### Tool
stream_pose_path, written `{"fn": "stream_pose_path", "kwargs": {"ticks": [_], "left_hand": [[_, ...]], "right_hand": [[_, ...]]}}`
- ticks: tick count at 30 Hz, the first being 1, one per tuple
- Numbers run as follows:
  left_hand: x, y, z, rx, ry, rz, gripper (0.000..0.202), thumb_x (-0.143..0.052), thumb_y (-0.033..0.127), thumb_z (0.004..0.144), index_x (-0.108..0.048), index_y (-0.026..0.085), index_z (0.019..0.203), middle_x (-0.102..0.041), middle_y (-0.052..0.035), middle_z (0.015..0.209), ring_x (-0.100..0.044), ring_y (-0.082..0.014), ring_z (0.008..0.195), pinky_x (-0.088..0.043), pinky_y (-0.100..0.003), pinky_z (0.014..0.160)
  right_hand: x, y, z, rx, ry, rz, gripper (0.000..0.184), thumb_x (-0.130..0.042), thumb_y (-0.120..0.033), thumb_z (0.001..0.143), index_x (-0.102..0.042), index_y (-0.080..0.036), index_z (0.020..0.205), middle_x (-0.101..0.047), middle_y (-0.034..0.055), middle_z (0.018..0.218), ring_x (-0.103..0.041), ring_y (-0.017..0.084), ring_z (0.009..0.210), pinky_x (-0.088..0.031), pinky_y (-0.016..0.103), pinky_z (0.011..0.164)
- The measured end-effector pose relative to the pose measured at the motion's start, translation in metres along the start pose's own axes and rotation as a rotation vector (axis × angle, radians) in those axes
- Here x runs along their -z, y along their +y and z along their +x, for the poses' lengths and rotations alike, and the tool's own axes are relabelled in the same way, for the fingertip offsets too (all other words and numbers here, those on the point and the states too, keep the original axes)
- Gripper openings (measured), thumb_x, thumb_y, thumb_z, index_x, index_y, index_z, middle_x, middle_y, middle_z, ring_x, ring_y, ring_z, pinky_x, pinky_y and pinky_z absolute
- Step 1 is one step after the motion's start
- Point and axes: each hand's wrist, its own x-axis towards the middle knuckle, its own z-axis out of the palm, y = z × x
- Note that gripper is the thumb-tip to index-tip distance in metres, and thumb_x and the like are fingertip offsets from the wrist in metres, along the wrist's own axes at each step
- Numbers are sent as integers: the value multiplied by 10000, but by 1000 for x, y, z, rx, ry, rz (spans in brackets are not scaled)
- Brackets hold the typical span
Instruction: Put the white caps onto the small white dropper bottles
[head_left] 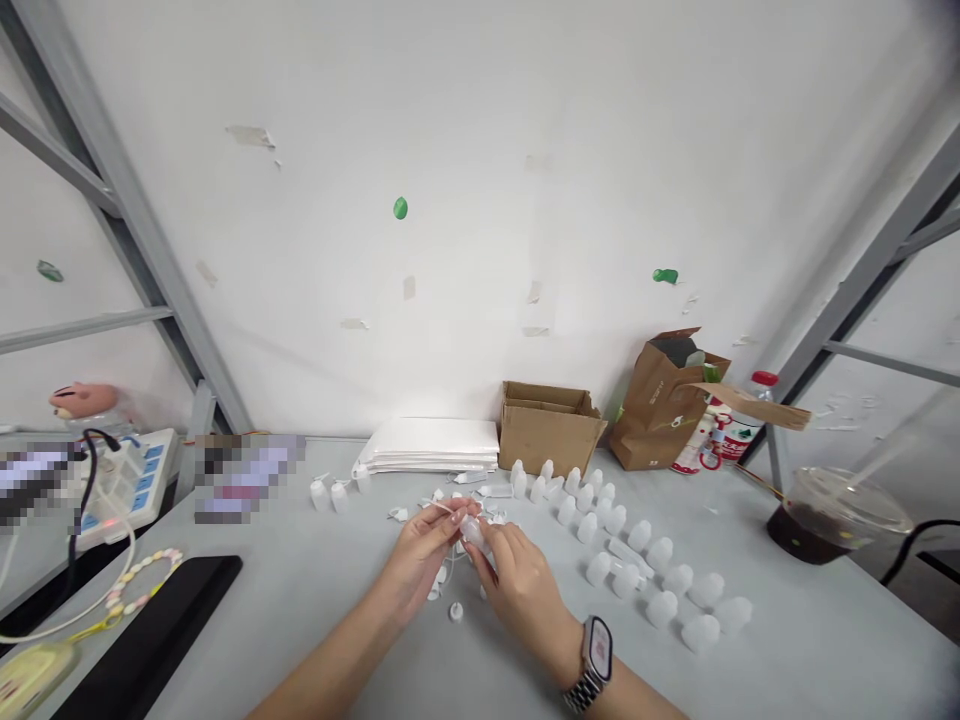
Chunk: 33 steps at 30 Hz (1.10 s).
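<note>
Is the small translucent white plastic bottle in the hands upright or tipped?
Tipped: the bottle slants between the left hand and right hand.

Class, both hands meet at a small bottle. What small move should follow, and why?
Probably, the left hand should gently press or turn where it meets the small bottle, seating any top there, while the right hand steadies it. The grip hides the fit, but loose white tops lie nearby and three bottles at left wear tops.

A white wall (465,120) with pale scraps (251,135) and green stickers (400,208) rises behind the grey table (292,595), metal frames (133,205) slanting either side.
</note>
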Motion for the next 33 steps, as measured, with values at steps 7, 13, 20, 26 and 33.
{"fn": "stream_pose_path", "kwargs": {"ticks": [7, 13, 20, 26, 33], "left_hand": [[-2, 3, -5, 21, -43, 3, 233, -642, 371, 682, -693, 169, 787, -677, -81, 967, -542, -229, 1012, -368, -344, 908], [-8, 1, -9, -25, 17, 47, 242, -662, 377, 655, -689, 154, 746, -688, -82, 897, -565, -228, 963, -382, -337, 892], [-11, -4, -11, -22, 35, 78, 253, -656, 381, 656, -680, 168, 790, -666, -90, 983, -548, -239, 998, -382, -354, 889], [-5, 2, -11, 82, -40, -8, 254, -638, 349, 687, -683, 176, 866, -638, -84, 1061, -497, -234, 1085, -352, -339, 928], [-5, -6, -13, 93, -9, -57, 287, -643, 376, 682, -669, 197, 905, -646, -72, 1036, -522, -221, 1045, -384, -331, 888]], "right_hand": [[1, 1, 0, 104, -1, -114, 170, -419, -115, 857, -505, -111, 1003, -602, 67, 687, -559, 176, 613, -436, 268, 504], [-1, -1, -3, 96, -6, -115, 233, -381, -104, 865, -477, -116, 1077, -598, 75, 708, -560, 180, 635, -447, 281, 540], [-3, 0, -9, 57, -42, -126, 290, -357, -61, 847, -508, -122, 1086, -598, 92, 776, -543, 182, 679, -454, 284, 565], [-3, -1, -7, 20, 1, -117, 253, -402, -87, 848, -514, -129, 1071, -601, 74, 754, -530, 168, 643, -436, 269, 534], [-1, -1, -6, 18, 1, -119, 251, -405, -72, 839, -548, -124, 1039, -612, 82, 765, -541, 169, 650, -449, 271, 546]]}}
